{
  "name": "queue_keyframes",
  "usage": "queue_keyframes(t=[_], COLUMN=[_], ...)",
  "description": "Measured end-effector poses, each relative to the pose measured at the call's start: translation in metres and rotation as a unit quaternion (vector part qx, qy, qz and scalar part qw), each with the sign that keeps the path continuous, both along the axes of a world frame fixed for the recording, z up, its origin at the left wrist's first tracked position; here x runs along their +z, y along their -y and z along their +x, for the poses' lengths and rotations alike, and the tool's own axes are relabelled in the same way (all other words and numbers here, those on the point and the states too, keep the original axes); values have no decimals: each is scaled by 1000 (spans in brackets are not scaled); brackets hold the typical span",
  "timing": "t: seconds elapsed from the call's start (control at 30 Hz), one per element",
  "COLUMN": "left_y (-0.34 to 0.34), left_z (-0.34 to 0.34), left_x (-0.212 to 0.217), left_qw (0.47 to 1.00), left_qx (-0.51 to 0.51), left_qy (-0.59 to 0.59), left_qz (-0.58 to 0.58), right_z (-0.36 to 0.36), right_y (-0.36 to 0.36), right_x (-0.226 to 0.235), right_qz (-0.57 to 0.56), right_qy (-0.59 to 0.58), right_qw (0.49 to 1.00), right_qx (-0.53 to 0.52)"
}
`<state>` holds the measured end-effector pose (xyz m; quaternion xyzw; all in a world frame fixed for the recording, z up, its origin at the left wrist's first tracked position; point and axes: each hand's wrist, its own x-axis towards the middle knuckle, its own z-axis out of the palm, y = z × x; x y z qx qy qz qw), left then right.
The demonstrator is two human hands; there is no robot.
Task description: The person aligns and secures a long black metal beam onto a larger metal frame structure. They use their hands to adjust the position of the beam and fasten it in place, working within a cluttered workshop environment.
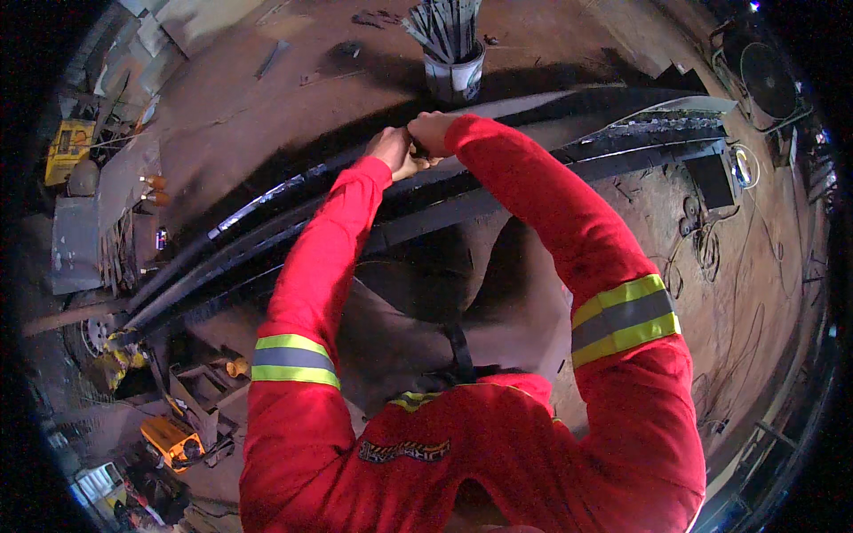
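Note:
My left hand [394, 154] and my right hand [432, 133] meet above several long dark metal beams [524, 182]. The fingers of both are curled closed and pressed near each other. Whatever lies between them is hidden by the hands and too small to make out. The beams run from the lower left to the upper right, side by side in front of me. A shiny light strip [258, 206] shows along one of them, left of my hands. Red sleeves with reflective bands cover both arms.
Beyond the beams stands a white bucket [453, 82] full of flat metal strips. A yellow machine [69, 151] sits at the far left, an orange case [172, 441] at the lower left. Cables [706, 249] lie on the floor at right, near a round dark reel [768, 78].

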<state>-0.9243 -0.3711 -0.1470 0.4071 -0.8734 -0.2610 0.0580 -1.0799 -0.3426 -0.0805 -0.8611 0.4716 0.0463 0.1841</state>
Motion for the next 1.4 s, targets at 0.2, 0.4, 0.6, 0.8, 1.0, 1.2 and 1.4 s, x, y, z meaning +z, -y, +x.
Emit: queue_keyframes(t=[0.2, 0.4, 0.6, 0.8, 1.0, 1.2, 1.4], left_y=[-31, -31, -48, -48, -30, -2, 1], left_z=[-15, -10, -21, -17, -9, -11, -44], left_x=[41, 30, 33, 28, 17, 39, 54], left_qw=[994, 986, 982, 981, 991, 987, 990], left_qx=[22, 80, 121, 123, -14, 3, -19], left_qy=[48, 93, 111, 100, -123, -7, 95], left_qz=[-96, -113, -98, -116, -43, 159, 99], right_z=[-11, -5, -7, -1, -38, -61, -77], right_y=[-11, -16, -28, -32, -12, 0, 16], right_x=[-34, -38, -44, -60, -45, 13, -13], right_qz=[-149, -181, -205, -258, -120, 141, 146], right_qy=[6, -6, -10, -46, -19, 23, 49], right_qw=[989, 984, 979, 965, 992, 984, 988], right_qx=[-7, -1, 9, -10, -34, -107, -21])
